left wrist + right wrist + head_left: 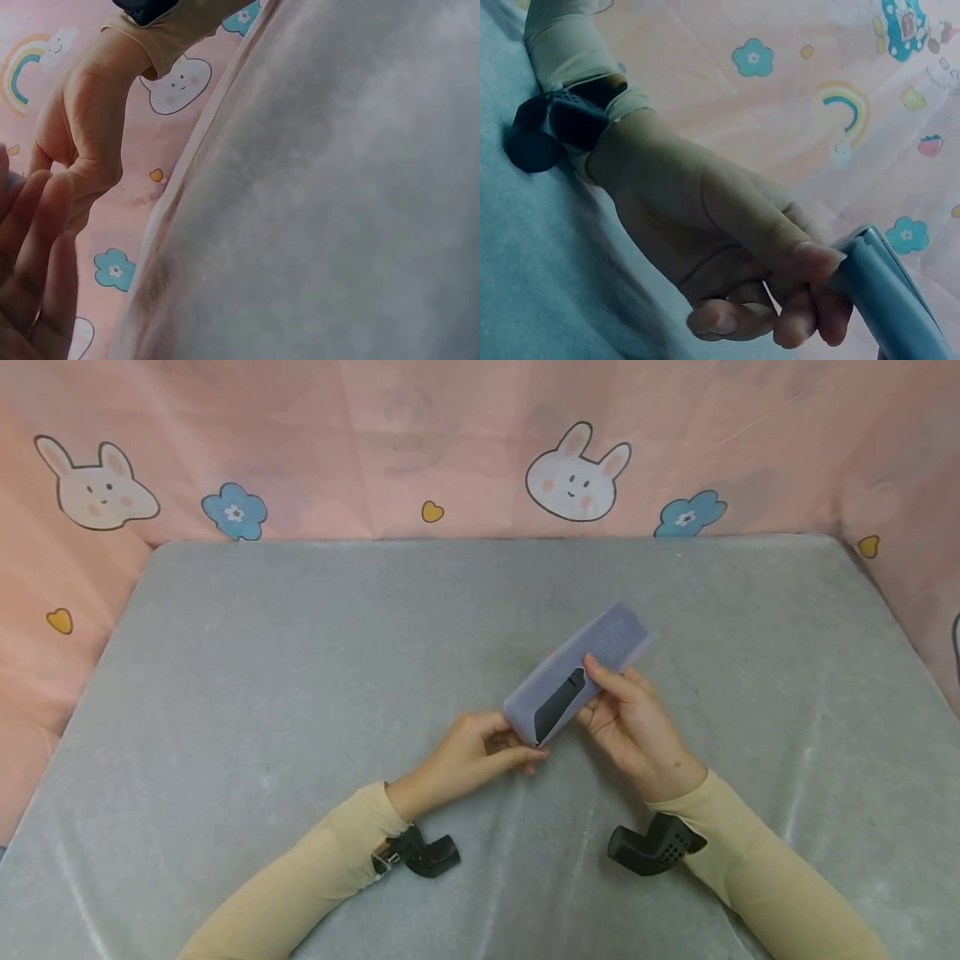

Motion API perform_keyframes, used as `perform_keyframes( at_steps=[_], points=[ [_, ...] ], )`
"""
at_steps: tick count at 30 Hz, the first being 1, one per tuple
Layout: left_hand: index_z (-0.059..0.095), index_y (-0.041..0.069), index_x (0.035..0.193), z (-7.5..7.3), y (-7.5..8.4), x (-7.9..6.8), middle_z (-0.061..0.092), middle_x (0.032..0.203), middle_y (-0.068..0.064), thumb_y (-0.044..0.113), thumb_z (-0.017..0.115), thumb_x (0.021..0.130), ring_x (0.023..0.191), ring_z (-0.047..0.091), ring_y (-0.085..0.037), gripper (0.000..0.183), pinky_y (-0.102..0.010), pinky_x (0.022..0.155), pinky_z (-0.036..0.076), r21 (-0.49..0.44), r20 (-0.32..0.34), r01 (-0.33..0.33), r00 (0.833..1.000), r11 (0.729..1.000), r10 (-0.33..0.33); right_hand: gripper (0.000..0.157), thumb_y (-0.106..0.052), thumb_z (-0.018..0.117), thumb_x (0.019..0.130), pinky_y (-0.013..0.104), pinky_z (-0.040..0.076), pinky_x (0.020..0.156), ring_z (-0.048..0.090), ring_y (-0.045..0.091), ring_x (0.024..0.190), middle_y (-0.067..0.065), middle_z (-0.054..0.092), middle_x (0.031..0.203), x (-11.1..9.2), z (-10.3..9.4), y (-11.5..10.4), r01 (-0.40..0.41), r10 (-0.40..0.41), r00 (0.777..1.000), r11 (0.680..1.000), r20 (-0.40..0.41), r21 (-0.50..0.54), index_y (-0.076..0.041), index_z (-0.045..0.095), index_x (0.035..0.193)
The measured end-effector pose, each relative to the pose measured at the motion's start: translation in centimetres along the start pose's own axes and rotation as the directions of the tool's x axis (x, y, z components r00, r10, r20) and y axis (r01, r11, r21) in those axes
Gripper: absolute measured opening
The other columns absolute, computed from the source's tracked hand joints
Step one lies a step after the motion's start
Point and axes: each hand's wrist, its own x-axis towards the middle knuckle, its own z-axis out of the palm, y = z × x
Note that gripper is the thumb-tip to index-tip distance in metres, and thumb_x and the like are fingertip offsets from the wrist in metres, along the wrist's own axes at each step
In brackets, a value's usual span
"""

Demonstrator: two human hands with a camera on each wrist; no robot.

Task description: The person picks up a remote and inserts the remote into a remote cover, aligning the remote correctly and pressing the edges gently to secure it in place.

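From my distant post, I see two bare hands meeting over a lavender case (555, 677) above a grey-covered table (300, 693). The right hand (633, 735) grips it along the near long edge, thumb pressed on the upper face, other fingers mostly hidden beneath; a sliver of fingertip shows past the far edge. The left hand (465, 756) pinches the end nearest the person, thumb at the corner, forefinger passing out of sight behind.

A dark patch (558, 706) slants across the case's face, though I cannot tell whether it is an opening, contents or trim. Faint marks near the far end are too blurred to read, and the underside is hidden.

My left wrist view offers little: the left hand's fingers are cropped at the lower left, the case almost wholly outside, the right hand bent beyond them. The right wrist view catches the left thumb against the case, whose other end runs off the bottom corner.

Tan sleeves (315, 868) leave the head view at the bottom, each wrist bearing a black camera mount. Behind, a pink curtain (300, 427) printed with rabbits is cropped; a dark-outlined shape (957, 643) at the right edge is unidentifiable.
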Motion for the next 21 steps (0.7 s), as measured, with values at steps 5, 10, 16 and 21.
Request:
perform_keyframes(
  at_steps=[5, 10, 16, 21],
  points=[
    [0.067, -0.008, 0.084, 0.13, -0.22, -0.09, 0.069, 0.076, -0.017, -0.011, 0.069, 0.079, 0.063, 0.065, -0.012, 0.007, -0.026, 0.061, 0.055, 0.088, -0.055, -0.156, 0.985, 0.984, 0.161, 0.016, -0.001, 0.044, 0.099, 0.036, 0.055, 0.078, 0.067, 0.025, 0.093, 0.018, 0.067, 0.101, -0.06, -0.04, 0.15, -0.040, 0.040, 0.999, 0.999, 0.003, 0.036, 0.000, 0.049, 0.114],
    [0.068, -0.010, 0.086, 0.13, -0.40, -0.18, 0.070, 0.080, -0.019, -0.015, 0.064, 0.080, 0.063, 0.066, -0.014, 0.009, -0.027, 0.063, 0.055, 0.089, -0.054, -0.224, 0.972, 0.970, 0.229, 0.023, -0.002, 0.045, 0.099, 0.035, 0.055, 0.079, 0.067, 0.023, 0.094, 0.016, 0.066, 0.102, -0.11, -0.04, 0.20, -0.073, 0.075, 0.997, 0.997, -0.031, 0.040, -0.001, 0.042, 0.122],
    [0.066, -0.012, 0.083, 0.17, -0.06, -0.27, 0.069, 0.076, -0.021, -0.015, 0.060, 0.082, 0.061, 0.066, -0.017, 0.006, -0.030, 0.060, 0.056, 0.004, -0.050, -0.166, 0.985, 0.986, 0.166, 0.022, -0.001, 0.044, 0.099, 0.037, 0.055, 0.080, 0.066, 0.027, 0.097, 0.019, 0.065, 0.105, -0.18, 0.17, -0.20, -0.071, 0.071, 0.997, 0.997, -0.005, 0.014, 0.001, 0.043, 0.120],
    [0.063, -0.017, 0.080, 0.32, 0.42, -0.45, 0.066, 0.071, -0.026, -0.015, 0.056, 0.084, 0.057, 0.064, -0.016, 0.009, -0.034, 0.056, 0.056, -0.121, -0.038, -0.065, 0.997, 0.991, 0.061, 0.017, 0.003, 0.046, 0.097, 0.039, 0.055, 0.077, 0.066, 0.029, 0.095, 0.021, 0.066, 0.104, -0.42, 0.56, -0.69, -0.029, 0.029, 1.000, 0.998, -0.008, 0.050, 0.002, 0.047, 0.114]
  ],
)
